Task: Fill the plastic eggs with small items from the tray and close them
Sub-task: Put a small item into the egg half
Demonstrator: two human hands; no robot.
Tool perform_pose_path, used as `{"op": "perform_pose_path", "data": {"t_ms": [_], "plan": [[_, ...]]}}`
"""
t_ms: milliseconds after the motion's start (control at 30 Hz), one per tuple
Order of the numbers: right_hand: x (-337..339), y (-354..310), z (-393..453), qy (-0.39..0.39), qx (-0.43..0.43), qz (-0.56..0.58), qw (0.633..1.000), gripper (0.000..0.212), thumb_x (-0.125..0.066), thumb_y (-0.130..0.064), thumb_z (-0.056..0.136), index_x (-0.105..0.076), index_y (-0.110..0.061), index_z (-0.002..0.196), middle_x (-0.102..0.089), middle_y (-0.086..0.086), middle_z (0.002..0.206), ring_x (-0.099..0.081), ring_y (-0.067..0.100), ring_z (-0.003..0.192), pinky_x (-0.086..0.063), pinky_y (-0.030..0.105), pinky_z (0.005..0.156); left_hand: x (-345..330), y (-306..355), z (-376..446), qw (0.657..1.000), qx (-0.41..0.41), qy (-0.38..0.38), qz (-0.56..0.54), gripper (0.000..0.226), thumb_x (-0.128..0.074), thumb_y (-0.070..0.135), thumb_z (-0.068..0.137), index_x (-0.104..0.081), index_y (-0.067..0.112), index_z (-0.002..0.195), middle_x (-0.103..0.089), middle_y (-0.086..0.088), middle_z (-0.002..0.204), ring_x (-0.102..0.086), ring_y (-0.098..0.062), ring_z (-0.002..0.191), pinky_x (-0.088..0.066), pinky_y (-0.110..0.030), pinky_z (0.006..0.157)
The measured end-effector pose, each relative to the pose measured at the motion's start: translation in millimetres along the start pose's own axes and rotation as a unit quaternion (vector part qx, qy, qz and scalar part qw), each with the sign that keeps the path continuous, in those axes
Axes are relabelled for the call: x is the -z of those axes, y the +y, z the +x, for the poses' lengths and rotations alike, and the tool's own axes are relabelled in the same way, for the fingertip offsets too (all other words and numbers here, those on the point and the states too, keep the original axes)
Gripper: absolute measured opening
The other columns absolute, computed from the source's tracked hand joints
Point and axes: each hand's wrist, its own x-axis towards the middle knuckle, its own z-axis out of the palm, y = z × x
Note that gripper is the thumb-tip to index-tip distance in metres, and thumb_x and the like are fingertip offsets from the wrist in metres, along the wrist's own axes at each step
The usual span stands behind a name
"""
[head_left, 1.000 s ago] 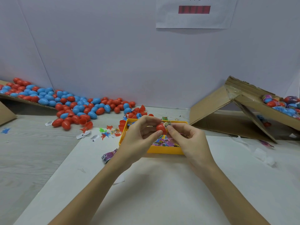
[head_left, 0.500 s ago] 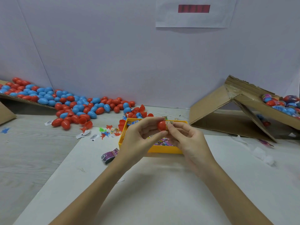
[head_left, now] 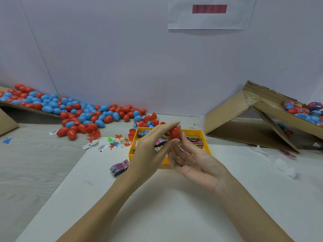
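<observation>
A red plastic egg [head_left: 174, 132] is pinched between the thumb and fingertips of my left hand [head_left: 150, 149], just above the yellow tray [head_left: 194, 131]. The egg looks closed. My right hand [head_left: 195, 163] lies palm up right beside it, fingers relaxed, with its index fingertip close under the egg and nothing in its grasp. The tray holds several small colourful packets [head_left: 195, 141], partly hidden behind both hands.
A heap of red and blue eggs [head_left: 83, 112] spreads along the wall at the left. A tipped cardboard box [head_left: 244, 116] with wrapped eggs [head_left: 307, 110] stands at the right. A packet bundle [head_left: 119, 167] and small plastic figures [head_left: 115, 142] lie left of the tray.
My right hand has let go of the egg and dropped back, turning palm up. My left hand keeps the red egg in the same place above the tray.
</observation>
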Motion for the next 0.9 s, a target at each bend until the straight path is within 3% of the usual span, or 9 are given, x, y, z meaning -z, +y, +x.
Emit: {"op": "perform_pose_path", "data": {"t_ms": [267,433,633,900], "plan": [[1,0,1,0.001,-0.008,-0.004,1.000,0.046,-0.082,-0.028,0.076,-0.071,-0.009,0.116,-0.076,0.015,0.107,-0.076,0.029,0.091,-0.063,0.033,0.074,-1,-3,-1,1.000,-0.013,0.005,0.005,0.042,-0.066,0.020,0.096,-0.063,0.019,0.139,-0.064,0.009,0.130,-0.060,-0.004,0.116,-0.048,-0.013,0.096],[1,3,0,-0.005,-0.018,-0.002,1.000,0.039,-0.083,-0.029,0.076,-0.076,-0.009,0.109,-0.076,0.015,0.113,-0.076,0.029,0.100,-0.063,0.033,0.076,0,-5,-1,1.000,-0.022,0.009,0.014,0.039,-0.067,0.016,0.096,-0.066,0.016,0.135,-0.067,0.002,0.120,-0.060,-0.003,0.111,-0.049,-0.014,0.092],[2,4,0,-0.004,-0.029,-0.010,1.000,0.042,-0.081,-0.031,0.080,-0.075,-0.007,0.114,-0.075,0.014,0.113,-0.075,0.028,0.104,-0.061,0.032,0.075,0,-9,-1,0.999,-0.030,0.006,0.020,0.036,-0.065,0.015,0.097,-0.067,0.015,0.133,-0.068,0.000,0.117,-0.061,-0.007,0.110,-0.051,-0.017,0.090],[1,8,0,-0.002,-0.033,-0.018,0.999,0.035,-0.074,-0.036,0.089,-0.081,-0.004,0.101,-0.076,0.011,0.108,-0.076,0.021,0.090,-0.059,0.030,0.076,-8,-10,-5,0.998,-0.016,0.008,0.059,0.031,-0.056,0.020,0.103,-0.064,0.012,0.132,-0.062,0.003,0.119,-0.052,0.005,0.113,-0.047,-0.015,0.093]]}}
